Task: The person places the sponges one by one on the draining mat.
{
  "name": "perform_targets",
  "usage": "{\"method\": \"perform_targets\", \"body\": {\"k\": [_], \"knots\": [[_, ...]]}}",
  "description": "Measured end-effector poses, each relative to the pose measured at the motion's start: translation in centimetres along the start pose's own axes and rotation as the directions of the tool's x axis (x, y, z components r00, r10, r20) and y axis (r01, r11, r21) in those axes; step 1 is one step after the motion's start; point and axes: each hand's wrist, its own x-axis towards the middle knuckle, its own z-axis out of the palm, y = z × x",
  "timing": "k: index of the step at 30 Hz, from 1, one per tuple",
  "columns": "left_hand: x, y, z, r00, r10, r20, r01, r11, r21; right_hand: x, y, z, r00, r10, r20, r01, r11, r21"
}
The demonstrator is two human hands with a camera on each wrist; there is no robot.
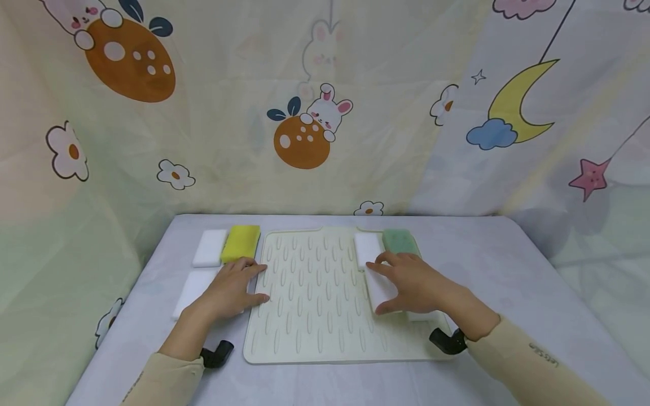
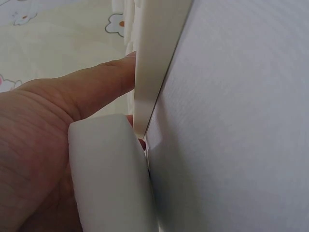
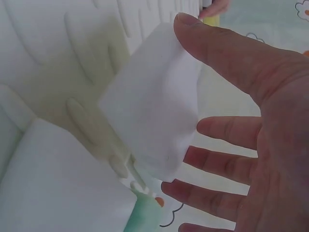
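My right hand (image 1: 415, 283) pinches a white sponge (image 3: 157, 96) between thumb and fingertips, tilted over the right part of a cream ribbed mat (image 1: 310, 338). Under that hand another white sponge (image 1: 421, 317) shows only an edge. Toward the mat's back right lie a white sponge (image 1: 367, 245) and a green sponge (image 1: 399, 241). My left hand (image 1: 228, 290) is at the mat's left edge, thumb and fingers spread, with the thumb touching the mat's side (image 2: 161, 43) in the left wrist view. A white sponge (image 2: 108, 169) lies below its palm.
Left of the mat, a yellow sponge (image 1: 241, 242) and a white sponge (image 1: 209, 248) lie side by side near the back. The table has a white cloth (image 1: 487, 265). A patterned curtain (image 1: 228, 113) hangs behind and along both sides.
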Motion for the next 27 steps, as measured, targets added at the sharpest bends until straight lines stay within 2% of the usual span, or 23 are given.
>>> {"method": "perform_targets", "body": {"k": [27], "knots": [[0.1, -0.1, -0.1, 1.0, 0.022, -0.002, -0.022, 1.0, 0.006, 0.9, -0.9, 1.4, 1.0, -0.004, 0.031, 0.005, 0.999, -0.037]]}}
